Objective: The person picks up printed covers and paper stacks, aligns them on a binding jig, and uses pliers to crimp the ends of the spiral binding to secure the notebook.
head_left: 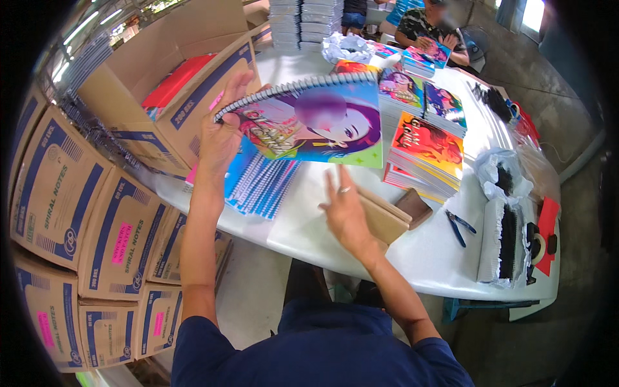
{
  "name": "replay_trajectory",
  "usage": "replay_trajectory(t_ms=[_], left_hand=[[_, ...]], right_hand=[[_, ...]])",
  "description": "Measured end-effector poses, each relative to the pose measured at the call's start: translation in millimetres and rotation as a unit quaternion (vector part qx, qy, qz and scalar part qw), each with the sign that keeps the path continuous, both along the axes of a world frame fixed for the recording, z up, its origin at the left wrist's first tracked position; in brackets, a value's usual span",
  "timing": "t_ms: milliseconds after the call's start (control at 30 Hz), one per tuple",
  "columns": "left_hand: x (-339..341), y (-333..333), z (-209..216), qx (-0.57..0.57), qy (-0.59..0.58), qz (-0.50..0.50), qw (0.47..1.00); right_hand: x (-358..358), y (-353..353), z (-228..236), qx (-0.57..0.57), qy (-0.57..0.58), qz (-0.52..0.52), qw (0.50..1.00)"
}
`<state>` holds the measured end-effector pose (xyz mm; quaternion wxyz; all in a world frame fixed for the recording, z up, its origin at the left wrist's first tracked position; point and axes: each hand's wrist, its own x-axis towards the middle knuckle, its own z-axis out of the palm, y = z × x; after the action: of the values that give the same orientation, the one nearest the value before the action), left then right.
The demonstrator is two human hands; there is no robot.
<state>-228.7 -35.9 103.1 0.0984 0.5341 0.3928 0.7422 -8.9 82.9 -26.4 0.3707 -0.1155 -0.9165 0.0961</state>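
My left hand (222,132) holds up a spiral-bound notebook (316,126) with a colourful illustrated cover, gripping it at the wire-spine corner so it hangs tilted above the white table (425,258). My right hand (345,209) hovers below the notebook's lower edge, fingers spread, holding nothing, with a ring on one finger. Under the lifted notebook lies a fanned pile of blue-edged spiral notebooks (258,184). Just right of my right hand rest brown flat pieces (393,216) on the table.
Stacks of colourful notebooks (429,155) stand to the right. An open cardboard box (174,84) and stacked boxes (77,213) fill the left. Blue-handled pliers (459,226), black spiral coils (508,242) and plastic bags (500,171) lie at right. Another person (425,29) sits at the far end.
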Motion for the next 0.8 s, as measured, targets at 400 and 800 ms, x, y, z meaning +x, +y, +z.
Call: replay_trajectory(t_ms=[400, 800], left_hand=[[-110, -76, -51, -0.081, -0.035, 0.092, 0.992], [22, -148, -118, -0.300, 0.320, 0.495, 0.750]], right_hand=[[-123, -17, 92, -0.340, 0.247, 0.245, 0.874], [-190, 4, 52, -0.103, -0.099, 0.425, 0.894]])
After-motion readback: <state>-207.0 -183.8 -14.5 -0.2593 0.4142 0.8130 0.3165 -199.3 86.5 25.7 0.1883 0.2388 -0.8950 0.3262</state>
